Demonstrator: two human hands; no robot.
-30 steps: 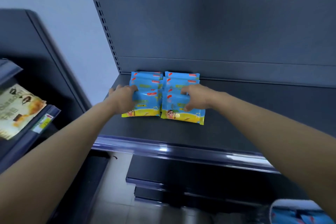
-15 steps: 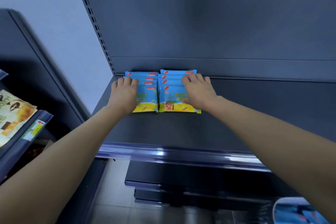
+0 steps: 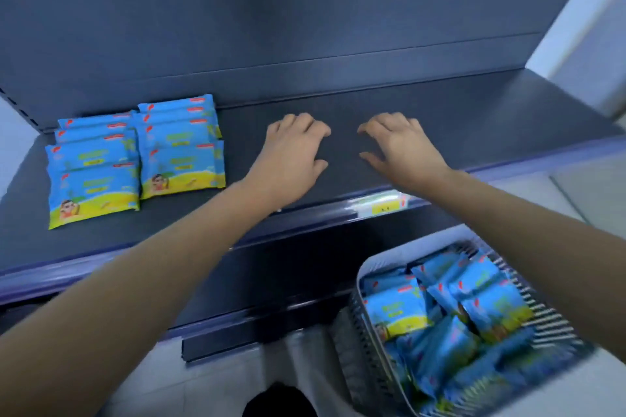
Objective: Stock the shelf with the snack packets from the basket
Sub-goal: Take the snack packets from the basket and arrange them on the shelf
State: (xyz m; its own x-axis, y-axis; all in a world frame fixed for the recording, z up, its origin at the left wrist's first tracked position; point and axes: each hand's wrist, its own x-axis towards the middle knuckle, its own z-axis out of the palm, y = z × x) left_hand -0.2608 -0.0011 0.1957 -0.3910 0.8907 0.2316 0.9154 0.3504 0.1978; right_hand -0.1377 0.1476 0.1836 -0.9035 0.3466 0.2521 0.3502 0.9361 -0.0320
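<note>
Dark grey metal shelf point(image 3: 338, 105) across the upper half, backed by a plain panel of the same grey. On the left end of the shelf, two neat rows of blue and yellow snack packets point(image 3: 135, 159) lying flat, side by side and touching, each row overlapped like shingles from back to front. Further right, above the bare middle of the shelf, left hand point(image 3: 291, 154) palm down, fingers loosely curled and spread, holding nothing. Just beside it, right hand point(image 3: 403, 149) in the same pose, also palm down, slack and empty, thumb pointing toward the other hand. Whether the fingertips touch the shelf surface cannot be told. Both forearms bare, reaching in from the bottom edge. On the shelf's front lip, a small yellow price label point(image 3: 382, 206) below the right wrist. Lower right, a grey slotted basket point(image 3: 369, 342) below shelf level, filled with a loose jumble of the same blue packets point(image 3: 450, 315). Pale tiled floor point(image 3: 210, 389) beneath.
</note>
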